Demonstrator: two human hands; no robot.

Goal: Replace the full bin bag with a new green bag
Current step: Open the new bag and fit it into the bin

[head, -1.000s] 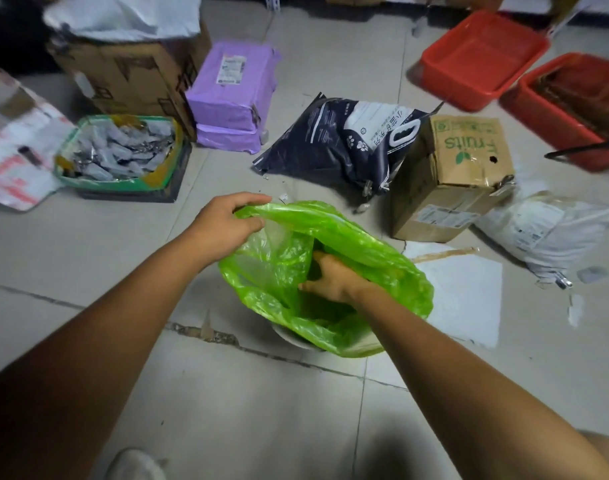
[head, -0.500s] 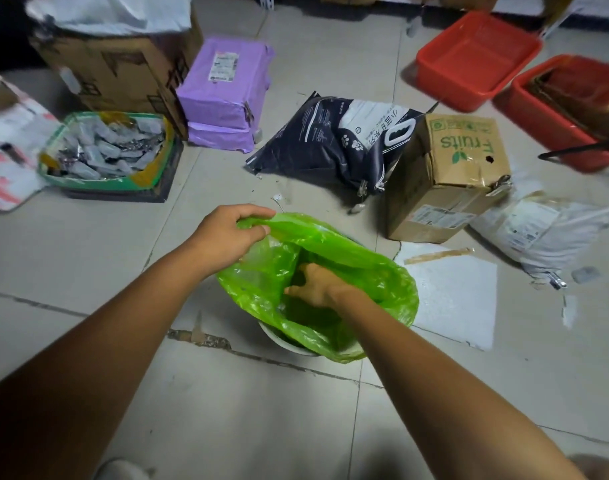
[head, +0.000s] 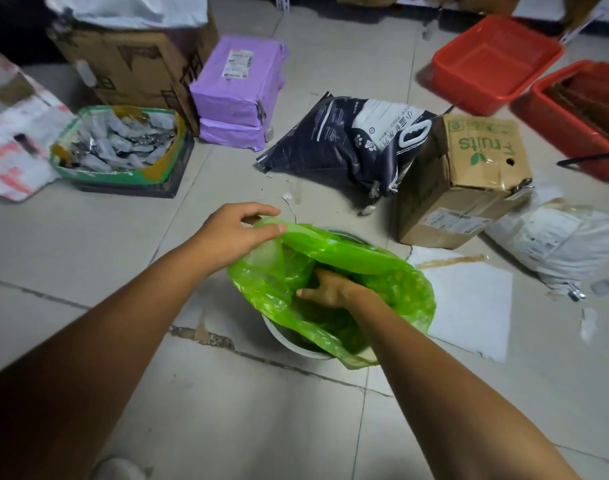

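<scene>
A thin green bag [head: 393, 282] lies loosely in and over a small white bin [head: 285, 336] on the tiled floor. Only the bin's near-left rim shows; the bag hides the remainder. My left hand [head: 234, 233] pinches the bag's far-left edge between thumb and fingers and holds it up above the rim. My right hand [head: 325, 289] is down inside the bag's mouth with its fingers spread against the plastic; the fingertips are hidden in the folds.
Beyond the bin lie a dark printed bag [head: 348, 147], a cardboard fruits box [head: 469, 178] and a white parcel [head: 559, 240]. A white sheet [head: 469, 306] lies at the right. Purple parcels [head: 237, 95], a green-lined box [head: 119, 147] and red trays [head: 493, 60] stand farther off.
My right hand has stayed inside the bag, pressing lower. My left hand still holds the edge, its thumb now flat on top. The bin's white rim shows more at the near left.
</scene>
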